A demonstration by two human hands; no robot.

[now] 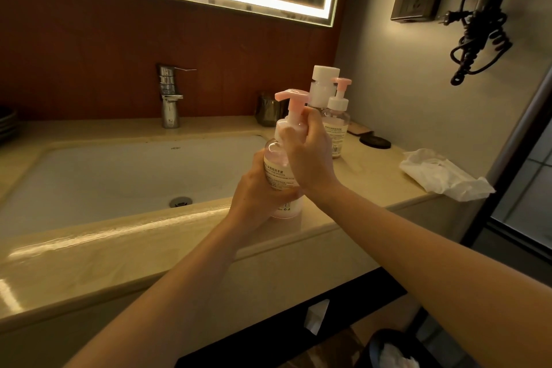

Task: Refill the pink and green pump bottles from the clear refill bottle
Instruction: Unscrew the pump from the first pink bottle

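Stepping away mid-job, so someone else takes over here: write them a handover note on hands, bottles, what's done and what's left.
Left hand: grips the body of the pink pump bottle, which is tilted with its base at the front edge of the counter.
Right hand: grips that bottle's neck, just under the pump head.
Behind them on the counter: a white-capped bottle, probably the refill, cap on, and a second pump bottle with a pink top. No green bottle is in view.
Done: nothing certain; the held bottle's pump is still on.
Left: take the pump off, pour from the refill, close it, then do the other bottle.
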